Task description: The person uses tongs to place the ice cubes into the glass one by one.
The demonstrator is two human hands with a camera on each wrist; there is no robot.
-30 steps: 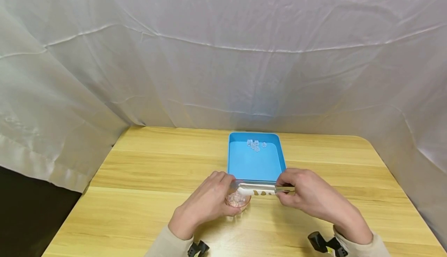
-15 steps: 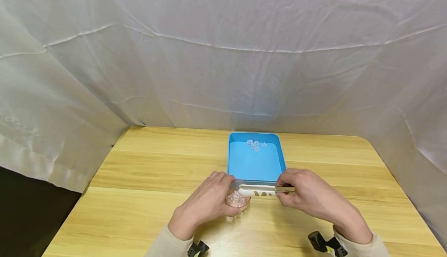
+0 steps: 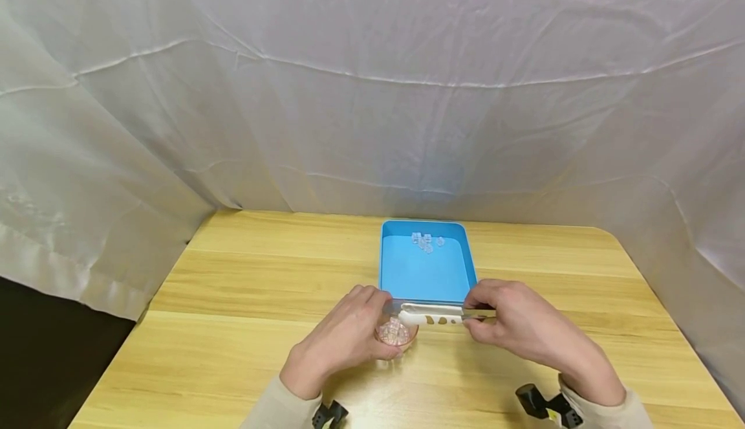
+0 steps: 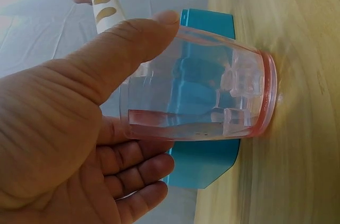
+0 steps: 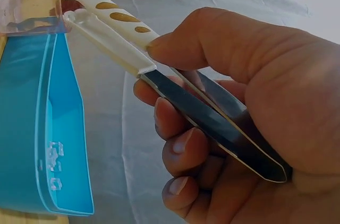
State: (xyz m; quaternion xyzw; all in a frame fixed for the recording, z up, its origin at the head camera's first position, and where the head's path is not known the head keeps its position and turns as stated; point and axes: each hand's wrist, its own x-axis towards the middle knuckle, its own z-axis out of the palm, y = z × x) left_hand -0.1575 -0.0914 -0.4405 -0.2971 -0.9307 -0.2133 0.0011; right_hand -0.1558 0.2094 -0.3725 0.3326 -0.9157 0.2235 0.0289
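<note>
My left hand (image 3: 349, 333) grips a clear plastic cup (image 4: 204, 88) with a pinkish base, thumb on one side and fingers on the other. The cup stands upright on the table with several clear cubes (image 4: 241, 78) at its bottom. In my right hand (image 3: 515, 322) are metal tongs (image 5: 207, 120), pinched between thumb and fingers, with white, tan-spotted ends (image 5: 119, 22). Those ends lie at the cup's mouth, close together. Whether a cube is between their tips is hidden by the cup and left hand.
A blue tray (image 3: 427, 277) sits just beyond the cup, with several clear cubes (image 3: 423, 241) near its back wall. Under everything lies a wooden table (image 3: 262, 286). Grey-white curtains (image 3: 372, 92) hang behind and at the sides.
My right hand and the tongs have shifted slightly to the right and up at the cup's mouth. The left hand, cup and tray stay where they were.
</note>
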